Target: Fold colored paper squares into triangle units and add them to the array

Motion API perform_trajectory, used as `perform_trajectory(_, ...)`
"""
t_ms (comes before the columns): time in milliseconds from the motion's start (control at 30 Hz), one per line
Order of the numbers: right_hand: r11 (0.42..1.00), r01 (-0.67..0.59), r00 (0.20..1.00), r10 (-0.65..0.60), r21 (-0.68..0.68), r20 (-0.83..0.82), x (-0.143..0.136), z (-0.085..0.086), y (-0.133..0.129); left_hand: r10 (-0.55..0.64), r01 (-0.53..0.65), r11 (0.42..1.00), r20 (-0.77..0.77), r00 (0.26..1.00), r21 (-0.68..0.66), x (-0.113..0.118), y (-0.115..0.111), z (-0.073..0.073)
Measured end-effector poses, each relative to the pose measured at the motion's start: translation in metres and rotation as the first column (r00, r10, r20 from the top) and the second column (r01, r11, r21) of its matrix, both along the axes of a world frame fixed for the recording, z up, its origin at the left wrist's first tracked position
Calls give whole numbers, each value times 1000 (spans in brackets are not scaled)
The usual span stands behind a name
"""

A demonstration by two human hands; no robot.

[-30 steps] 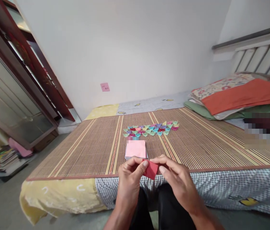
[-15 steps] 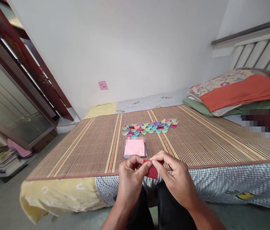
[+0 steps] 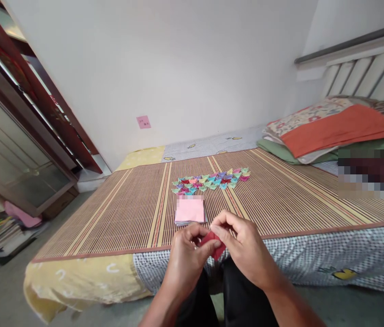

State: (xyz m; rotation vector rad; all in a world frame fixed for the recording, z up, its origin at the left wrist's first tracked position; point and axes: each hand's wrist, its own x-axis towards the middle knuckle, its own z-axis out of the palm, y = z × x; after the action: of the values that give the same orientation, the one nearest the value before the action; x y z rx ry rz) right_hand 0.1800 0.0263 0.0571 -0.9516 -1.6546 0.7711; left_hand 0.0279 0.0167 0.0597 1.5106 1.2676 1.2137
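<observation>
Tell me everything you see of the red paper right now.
The red paper is a small, plain red piece, thin and matte-looking, held tilted in the air at the near edge of the bed, nearer the person than the pink-topped stack. The left hand grips it, its thumb lying across the front; the right hand has thumb and fingertips at its upper edge. A corner points down below the left thumb. Fingers hide much of it, so its exact folds cannot be told.
</observation>
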Motion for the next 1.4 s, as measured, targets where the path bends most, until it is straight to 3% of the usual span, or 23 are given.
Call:
perform_trajectory(100,992,-57,993,45,-113,-107,2,-4,5,-106,116,990,112,988,-86,-3,-1,0)
perform_trajectory(233,974,-112,973,68,-196,-218,-1,-8,8,-171,200,974,232,958,-106,-6,0,-3)
perform_trajectory(567,972,-98,974,50,-212,-221,2,-12,10,-119,189,969,373,920,-157,1,0,-11)
perform_trajectory(700,966,-111,975,60,-232,-215,7,-15,12,-127,189,971,355,926,-145,0,-3,-7)
perform_trajectory(900,989,-53,991,35,-138,-127,7,-9,10,-200,238,963,257,946,-128,-4,2,-4)
perform_trajectory(1033,971,-154,984,134,-182,-117,5,-9,10,-190,248,957,323,927,-149,-5,7,-7)
perform_trajectory(1167,953,-199,966,152,-228,-208,4,-14,12,-84,174,971,452,888,-162,-4,9,-12)
perform_trajectory(1267,944,-229,958,174,-239,-228,5,-20,12,36,89,979,592,805,-181,-3,12,-15)
perform_trajectory(1400,928,-251,956,194,-274,-218,3,-27,10,77,134,964,725,685,-230,-1,16,-15)
